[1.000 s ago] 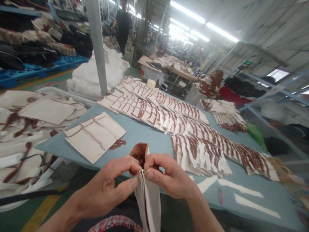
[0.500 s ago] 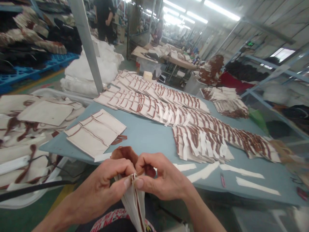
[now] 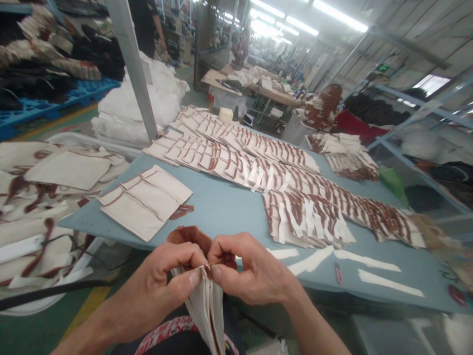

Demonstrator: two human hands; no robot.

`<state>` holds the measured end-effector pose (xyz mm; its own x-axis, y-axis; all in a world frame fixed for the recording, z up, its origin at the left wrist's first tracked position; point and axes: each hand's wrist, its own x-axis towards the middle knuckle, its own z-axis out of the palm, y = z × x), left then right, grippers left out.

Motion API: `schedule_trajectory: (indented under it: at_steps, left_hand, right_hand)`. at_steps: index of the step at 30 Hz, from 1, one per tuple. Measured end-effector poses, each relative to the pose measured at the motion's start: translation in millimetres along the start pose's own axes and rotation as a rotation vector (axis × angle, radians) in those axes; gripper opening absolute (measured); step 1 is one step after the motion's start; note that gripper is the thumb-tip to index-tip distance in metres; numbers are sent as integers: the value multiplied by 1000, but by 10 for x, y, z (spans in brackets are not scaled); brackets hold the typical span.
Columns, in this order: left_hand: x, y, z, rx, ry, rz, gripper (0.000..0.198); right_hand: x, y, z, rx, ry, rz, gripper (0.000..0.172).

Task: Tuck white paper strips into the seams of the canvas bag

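Rows of overlapped cream pieces with brown trim (image 3: pixel 258 162) run diagonally across the blue table (image 3: pixel 225 207), filling most of its far half. A shorter fanned stack with white strips (image 3: pixel 306 222) sits near the table's middle, right of the hands. A few flat cream panels (image 3: pixel 146 202) lie at the near left corner, partly over the edge. Loose white strips (image 3: pixel 369 268) lie on the bare near right part of the table. A grey post (image 3: pixel 135 69) stands behind the left edge, white bagged bundles (image 3: pixel 140 103) piled around it. More cream and brown pieces heap on a lower surface at far left (image 3: pixel 48 197). A person in dark clothes (image 3: pixel 142 24) stands far back in the aisle. Open table surface shows between the flat panels and the fanned stack, straight ahead of the hands; the near table edge runs just beyond the knuckles. Left hand (image 3: pixel 162 286) and right hand (image 3: pixel 247 271) meet in front of the body, below table level, fingertips pinched together on the top edge of a cream fabric piece (image 3: pixel 207 310). It hangs down folded, with a brown seam line, and a brown strap end (image 3: pixel 188 234) bunches above the thumbs.
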<state>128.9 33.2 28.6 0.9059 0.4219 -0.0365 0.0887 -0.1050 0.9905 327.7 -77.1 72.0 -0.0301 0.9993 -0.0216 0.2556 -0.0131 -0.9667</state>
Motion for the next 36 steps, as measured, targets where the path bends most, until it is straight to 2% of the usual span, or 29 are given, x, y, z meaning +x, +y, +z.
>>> schedule_trajectory:
  at_steps: [11,19,26,31,36]
  left_hand:
    - [-2,104,54,91,1,-145,30]
    - [-47,32,4,49,-46,-127,26]
    - [-7,37,5,74,-32,-133,28]
    - [-7,15,-61,43,-105,-133,31]
    - [-27,28,-94,43,-96,-90,32]
  right_hand:
    - [-9,57,-20,-34,-40,37,16]
    - [-7,125,11,-20,-32,74,14]
    - [-26,165,41,-46,-2,66,13]
    - [-35,150,43,-1,-24,52,12]
    - [-84,110,9,-22,-20,35,10]
